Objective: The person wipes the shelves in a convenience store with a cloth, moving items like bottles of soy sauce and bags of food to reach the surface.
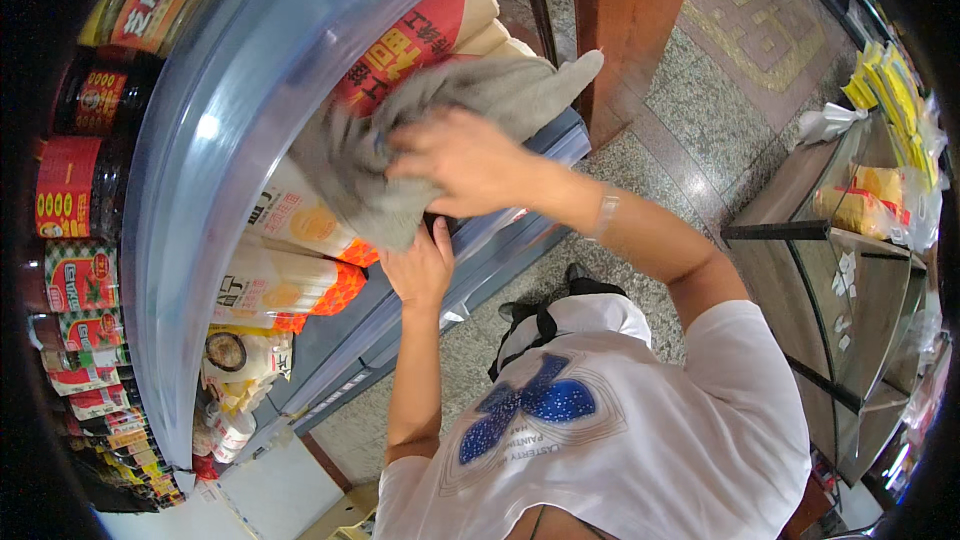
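Note:
A bunched grey cloth (pixel 510 90) lies over packages on a shelf, its folds blurred by motion. My right hand (pixel 465 161) grips the top of the cloth with curled fingers, also blurred. Lower down, my left hand (pixel 416 266) is at the near edge of the cloth; its thumb shows beside a small dark thing (pixel 433 220), while the cloth covers its fingers. Whether those fingers hold anything is hidden. Behind the cloth is a package with a red label (pixel 412 37). Clear packs of dried noodles (pixel 289 281) with orange ends lie left of my left hand.
A clear plastic shelf guard (pixel 202 165) curves along the left, with sauce jars (pixel 67 187) beyond it. Past the shelf's front edge (pixel 480 240) is a speckled stone floor (pixel 637 142). A wooden post (pixel 626 15) rises at the far end; a tiered rack (pixel 795 262) stands right.

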A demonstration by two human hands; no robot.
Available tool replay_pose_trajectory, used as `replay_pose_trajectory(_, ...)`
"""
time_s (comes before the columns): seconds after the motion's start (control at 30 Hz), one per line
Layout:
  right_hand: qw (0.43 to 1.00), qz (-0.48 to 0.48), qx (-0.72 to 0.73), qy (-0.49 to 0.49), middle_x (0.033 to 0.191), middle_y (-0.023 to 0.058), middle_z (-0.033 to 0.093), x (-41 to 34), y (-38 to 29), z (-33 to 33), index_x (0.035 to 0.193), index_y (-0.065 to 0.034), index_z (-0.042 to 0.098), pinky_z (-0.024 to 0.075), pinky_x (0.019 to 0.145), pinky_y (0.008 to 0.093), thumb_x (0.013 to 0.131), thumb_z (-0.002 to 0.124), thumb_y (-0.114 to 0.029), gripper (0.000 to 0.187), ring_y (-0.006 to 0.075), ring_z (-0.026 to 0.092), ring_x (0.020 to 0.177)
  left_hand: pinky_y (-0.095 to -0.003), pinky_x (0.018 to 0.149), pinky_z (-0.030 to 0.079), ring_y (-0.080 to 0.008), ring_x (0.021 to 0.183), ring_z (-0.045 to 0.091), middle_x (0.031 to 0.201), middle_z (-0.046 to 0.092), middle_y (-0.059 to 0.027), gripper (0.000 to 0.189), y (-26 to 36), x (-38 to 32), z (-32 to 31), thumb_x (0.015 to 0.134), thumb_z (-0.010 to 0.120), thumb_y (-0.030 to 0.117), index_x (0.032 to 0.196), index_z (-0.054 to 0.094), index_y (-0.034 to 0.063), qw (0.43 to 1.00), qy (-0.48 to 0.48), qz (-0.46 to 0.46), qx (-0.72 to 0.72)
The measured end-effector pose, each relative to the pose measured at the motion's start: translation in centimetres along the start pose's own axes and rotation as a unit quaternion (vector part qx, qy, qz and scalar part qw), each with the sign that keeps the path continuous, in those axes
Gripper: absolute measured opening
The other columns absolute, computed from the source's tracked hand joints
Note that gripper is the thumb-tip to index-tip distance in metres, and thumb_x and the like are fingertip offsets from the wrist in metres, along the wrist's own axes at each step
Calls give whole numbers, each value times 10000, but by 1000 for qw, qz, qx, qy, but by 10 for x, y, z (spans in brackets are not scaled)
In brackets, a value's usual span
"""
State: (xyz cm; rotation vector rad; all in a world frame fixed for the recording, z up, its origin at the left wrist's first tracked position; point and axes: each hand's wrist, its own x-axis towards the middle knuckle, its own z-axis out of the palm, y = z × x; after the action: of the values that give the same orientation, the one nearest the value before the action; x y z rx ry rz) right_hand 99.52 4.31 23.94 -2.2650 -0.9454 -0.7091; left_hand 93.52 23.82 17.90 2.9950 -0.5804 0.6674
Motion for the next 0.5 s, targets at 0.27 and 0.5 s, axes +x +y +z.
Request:
replay_pose_trajectory(0.27, 990, 88, -64, 85, 1249, 129, 599, -37, 77, -13, 1179, -136, 615, 423, 1003, 446, 680, 686, -226, 512, 313, 545, 1190, -469, 1096, 305, -338, 1313, 399, 1467, 411, -132, 583, 5, 12, -17, 865, 579, 230, 1396, 434, 39, 998, 34, 14, -52)
replay_pose_trajectory(0.5, 706, 458, 241, 483, 1187, 93, 609, -86, 130, -76, 1226, 8, 591, 455, 921, 338, 862, 650, -235, 442, 192, 572, 1072, -446, 1093, 306, -309, 1305, 414, 1458, 426, -113, 578, 2, 12, -9, 871, 566, 250, 1404, 444, 62, 998, 54, 17, -36)
